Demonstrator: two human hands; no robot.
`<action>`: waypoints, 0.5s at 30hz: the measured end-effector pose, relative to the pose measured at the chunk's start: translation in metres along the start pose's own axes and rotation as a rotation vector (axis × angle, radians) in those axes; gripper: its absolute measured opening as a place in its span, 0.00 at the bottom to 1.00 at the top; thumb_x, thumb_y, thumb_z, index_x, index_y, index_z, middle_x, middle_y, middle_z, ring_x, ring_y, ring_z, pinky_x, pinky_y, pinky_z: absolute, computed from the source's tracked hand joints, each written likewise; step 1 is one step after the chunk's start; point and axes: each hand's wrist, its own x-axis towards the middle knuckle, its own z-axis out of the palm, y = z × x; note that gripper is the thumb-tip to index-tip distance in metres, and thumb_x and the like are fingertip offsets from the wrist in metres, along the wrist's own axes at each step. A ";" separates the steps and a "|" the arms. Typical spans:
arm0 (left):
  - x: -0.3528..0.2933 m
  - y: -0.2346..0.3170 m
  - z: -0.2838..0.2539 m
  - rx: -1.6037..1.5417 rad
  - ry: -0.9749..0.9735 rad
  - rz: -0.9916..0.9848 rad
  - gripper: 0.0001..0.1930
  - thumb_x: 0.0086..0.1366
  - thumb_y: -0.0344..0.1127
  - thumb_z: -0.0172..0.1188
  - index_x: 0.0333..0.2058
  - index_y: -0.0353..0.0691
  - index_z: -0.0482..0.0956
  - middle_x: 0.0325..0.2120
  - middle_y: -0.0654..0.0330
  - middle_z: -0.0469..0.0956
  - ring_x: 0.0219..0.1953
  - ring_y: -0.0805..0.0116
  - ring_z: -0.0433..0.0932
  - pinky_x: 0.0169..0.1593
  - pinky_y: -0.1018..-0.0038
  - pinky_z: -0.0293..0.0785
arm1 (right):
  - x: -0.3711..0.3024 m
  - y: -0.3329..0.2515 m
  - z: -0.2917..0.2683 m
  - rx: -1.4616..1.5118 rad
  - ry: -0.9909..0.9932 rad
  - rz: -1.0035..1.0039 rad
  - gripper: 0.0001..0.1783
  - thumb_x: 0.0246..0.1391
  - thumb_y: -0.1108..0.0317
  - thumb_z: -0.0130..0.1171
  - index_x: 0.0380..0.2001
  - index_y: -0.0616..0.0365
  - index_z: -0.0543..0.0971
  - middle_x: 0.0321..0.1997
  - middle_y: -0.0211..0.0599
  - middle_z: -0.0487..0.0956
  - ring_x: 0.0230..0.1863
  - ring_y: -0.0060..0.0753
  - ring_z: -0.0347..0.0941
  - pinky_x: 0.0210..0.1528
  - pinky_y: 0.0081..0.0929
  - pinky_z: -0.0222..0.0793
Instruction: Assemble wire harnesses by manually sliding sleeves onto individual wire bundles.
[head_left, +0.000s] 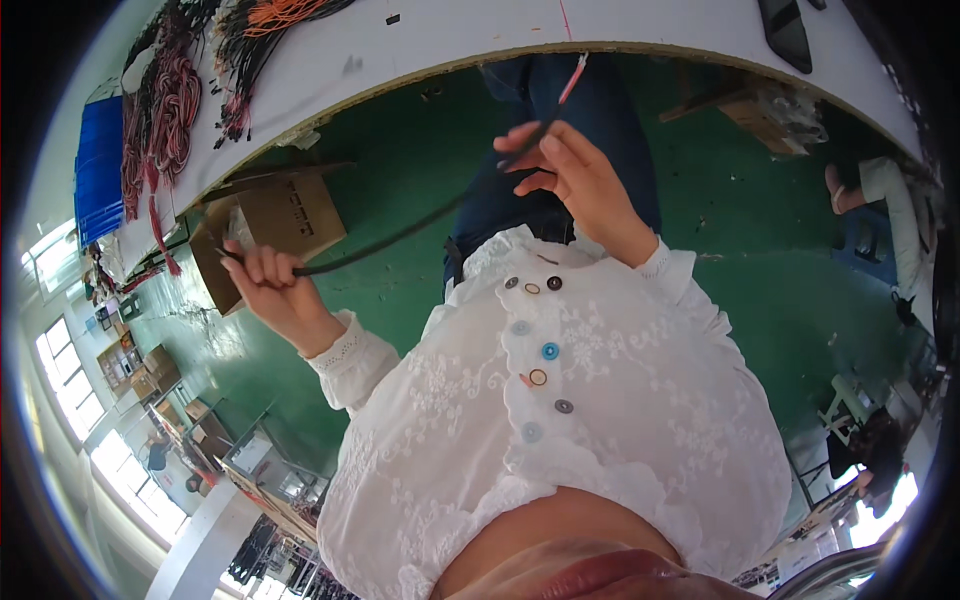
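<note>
A thin black cable (400, 238) runs in a slack curve between my two hands, over my lap. My left hand (275, 292) is closed round its left part, with a short bit sticking out past the fingers. My right hand (585, 185) pinches the other part between thumb and fingers; the fingertips are slightly blurred. Beyond the right hand, a red-and-white wire end (573, 80) reaches up to the edge of the white table (450, 35).
Bundles of red and black wires (175, 105) hang over the table's left side, beside orange wires (285, 14). A cardboard box (285, 220) stands under the table. A black device (786, 32) lies at the right. Another person's leg (893, 205) shows at far right.
</note>
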 end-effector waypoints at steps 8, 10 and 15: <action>-0.064 -0.058 -0.041 1.312 0.271 0.425 0.20 0.75 0.37 0.55 0.62 0.37 0.71 0.41 0.58 0.80 0.49 0.67 0.77 0.55 0.71 0.70 | -0.016 -0.034 0.031 -0.113 -0.264 -0.088 0.12 0.73 0.63 0.48 0.45 0.58 0.77 0.40 0.36 0.81 0.43 0.26 0.78 0.42 0.21 0.75; -0.060 -0.068 -0.002 1.606 -0.174 0.512 0.20 0.75 0.35 0.54 0.62 0.37 0.72 0.49 0.56 0.81 0.58 0.62 0.75 0.64 0.68 0.65 | -0.021 -0.026 0.032 -0.222 -0.261 -0.068 0.09 0.72 0.66 0.50 0.44 0.59 0.76 0.39 0.35 0.81 0.41 0.25 0.78 0.42 0.21 0.75; -0.059 -0.122 0.113 0.925 -0.675 -0.416 0.15 0.76 0.32 0.51 0.54 0.31 0.78 0.49 0.57 0.81 0.47 0.73 0.78 0.51 0.77 0.73 | -0.031 -0.016 0.031 -0.260 -0.198 -0.062 0.08 0.70 0.70 0.53 0.46 0.63 0.77 0.40 0.34 0.81 0.41 0.23 0.78 0.44 0.23 0.76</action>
